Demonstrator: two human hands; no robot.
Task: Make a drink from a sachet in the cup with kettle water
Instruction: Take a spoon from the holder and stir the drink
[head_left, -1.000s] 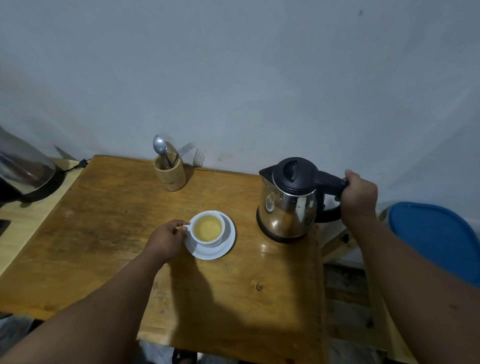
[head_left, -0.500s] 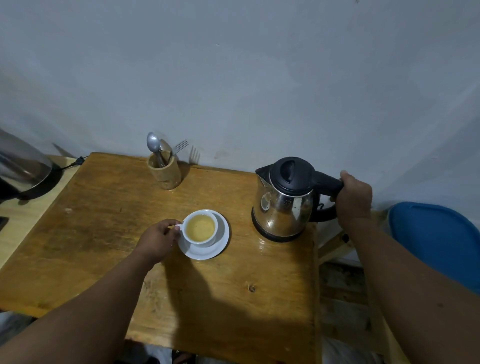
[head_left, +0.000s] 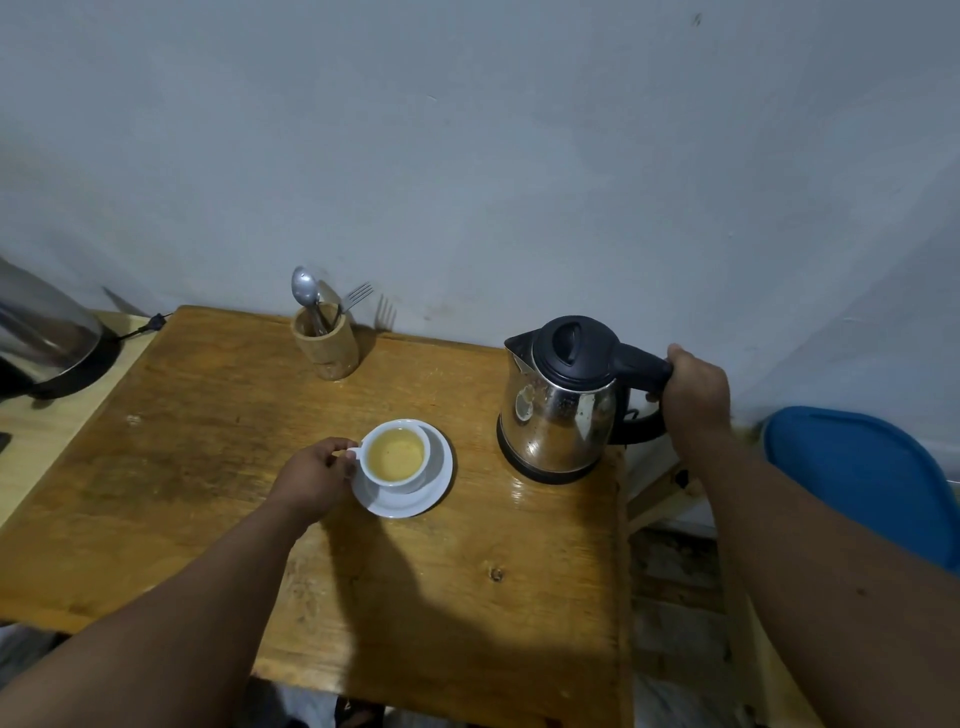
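Note:
A white cup (head_left: 395, 455) holding pale yellow liquid stands on a white saucer (head_left: 415, 501) in the middle of the wooden table (head_left: 208, 467). My left hand (head_left: 314, 477) pinches the cup's handle from the left. A steel kettle (head_left: 558, 410) with a black lid stands upright at the table's right edge. My right hand (head_left: 696, 392) is closed around the kettle's black handle. No sachet is in sight.
A wooden holder (head_left: 326, 340) with a spoon and forks stands at the back against the wall. A second shiny pot (head_left: 41, 332) sits on a side surface at far left. A blue lid (head_left: 862, 478) lies to the right, beyond the table edge.
The view has shifted slightly. The kettle now rests on the table near its right edge, my right hand still on its handle. My left hand stays on the cup's handle.

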